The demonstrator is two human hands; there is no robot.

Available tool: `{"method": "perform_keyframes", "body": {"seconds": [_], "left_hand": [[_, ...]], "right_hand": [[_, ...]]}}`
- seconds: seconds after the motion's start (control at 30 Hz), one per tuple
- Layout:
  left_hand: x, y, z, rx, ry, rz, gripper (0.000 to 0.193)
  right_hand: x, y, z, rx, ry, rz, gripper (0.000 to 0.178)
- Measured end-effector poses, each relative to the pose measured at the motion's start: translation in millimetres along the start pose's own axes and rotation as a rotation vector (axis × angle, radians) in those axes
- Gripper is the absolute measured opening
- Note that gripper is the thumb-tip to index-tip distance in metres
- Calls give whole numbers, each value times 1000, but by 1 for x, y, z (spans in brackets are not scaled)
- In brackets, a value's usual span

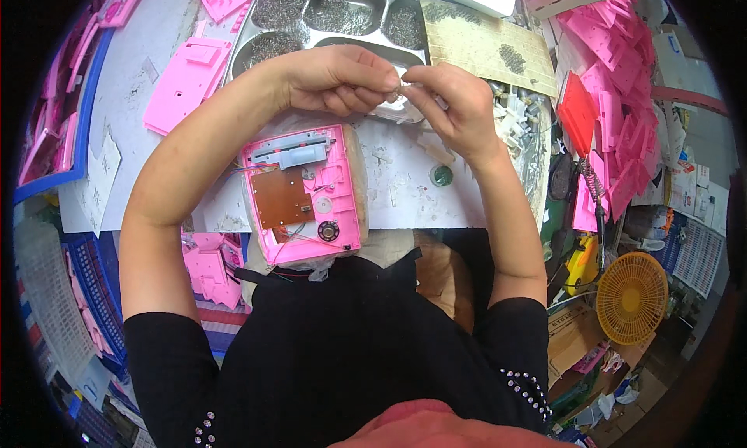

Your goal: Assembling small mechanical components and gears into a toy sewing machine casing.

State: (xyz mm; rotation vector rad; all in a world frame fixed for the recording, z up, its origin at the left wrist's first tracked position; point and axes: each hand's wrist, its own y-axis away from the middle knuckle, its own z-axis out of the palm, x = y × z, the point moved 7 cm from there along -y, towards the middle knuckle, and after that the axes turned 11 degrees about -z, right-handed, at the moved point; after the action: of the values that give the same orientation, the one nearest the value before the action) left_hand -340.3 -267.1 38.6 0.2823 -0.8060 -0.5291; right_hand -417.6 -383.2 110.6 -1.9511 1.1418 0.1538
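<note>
Fingers [383, 78] of the left hand [338, 78] are pressing together at their tips, and those of the right hand [459, 110] are pinching opposite them, tip to tip. Between them a tiny pale piece [396, 95] is showing, mostly hidden, so its exact shape is staying unclear. For fine handling like this, a light but steady pinch is probably serving best: one hand is anchoring while the other is making small adjustments, with the piece's edge staying visible. Hovering over the near edge of the metal tray [406, 57] is likely helping too, since a dropped bit could be caught there.

The piece is sitting right at the meeting fingertips, above the surface [389, 203]. Nearer the body, well apart from the fingers, the open pink housing [342, 185] is lying with its brown board [280, 199] facing up. Cardboard [471, 51] is lying just beyond the right hand.
</note>
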Motion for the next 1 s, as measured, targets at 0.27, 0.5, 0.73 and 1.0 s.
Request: {"method": "perform_keyframes", "body": {"seconds": [0.27, 0.5, 0.73, 1.0], "left_hand": [[32, 18, 13, 660, -958, 512, 25], [5, 8, 2, 147, -92, 19, 23], [-1, -1, -3, -42, 16, -8, 21], [22, 4, -2, 549, -797, 429, 18]], "right_hand": [[34, 23, 24, -5, -520, 609, 37], [11, 7, 12, -24, -213, 228, 17], [-11, 4, 6, -104, 258, -195, 15], [40, 30, 26, -55, -500, 654, 25]]}}
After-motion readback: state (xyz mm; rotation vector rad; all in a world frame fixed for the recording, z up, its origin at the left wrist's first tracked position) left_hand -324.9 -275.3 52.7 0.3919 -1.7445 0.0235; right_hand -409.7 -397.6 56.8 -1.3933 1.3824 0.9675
